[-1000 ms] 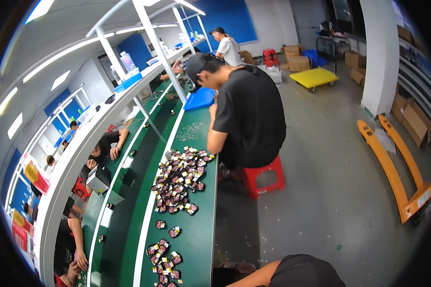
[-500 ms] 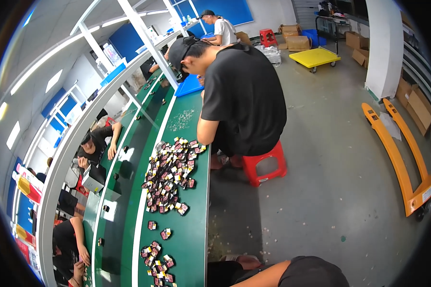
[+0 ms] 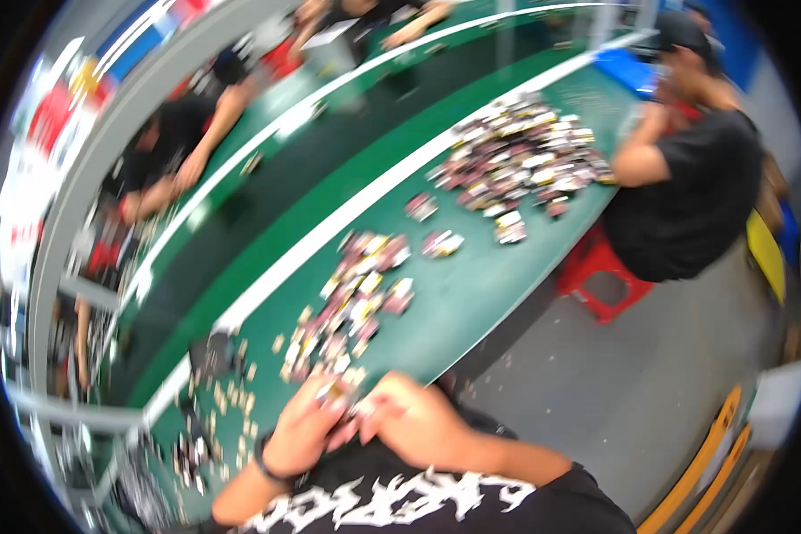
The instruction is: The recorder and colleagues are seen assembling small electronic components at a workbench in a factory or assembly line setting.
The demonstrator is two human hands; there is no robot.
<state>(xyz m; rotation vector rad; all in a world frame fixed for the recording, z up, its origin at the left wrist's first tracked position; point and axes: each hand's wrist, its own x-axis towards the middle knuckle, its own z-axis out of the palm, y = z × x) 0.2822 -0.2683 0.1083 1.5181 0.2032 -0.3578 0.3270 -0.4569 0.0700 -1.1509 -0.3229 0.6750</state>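
My left hand [image 3: 306, 425] and my right hand [image 3: 418, 422] are close together in front of my dark shirt, at the near edge of the green table [image 3: 454, 294]. The left fingers are closed around a small piece [image 3: 331, 392], too blurred to name. My right fingers are pinched together right beside it; what is in them, if anything, is hidden. Just beyond the hands lies a cluster of small dark pieces with pink, white and yellow faces [image 3: 356, 289]. Small pale bits [image 3: 231, 400] are scattered to the left.
A larger heap of similar pieces [image 3: 516, 160] lies farther right, by a person in black [image 3: 703, 196] on a red stool [image 3: 601, 280]. A dark conveyor belt [image 3: 276, 209] runs behind a white strip. Across it, other people's arms [image 3: 205, 142] rest at the line.
My view has swung toward the left and down. Both my hands now show; before, only a bare arm and black sleeve appeared at the lower edge. The seated person now appears farther right.
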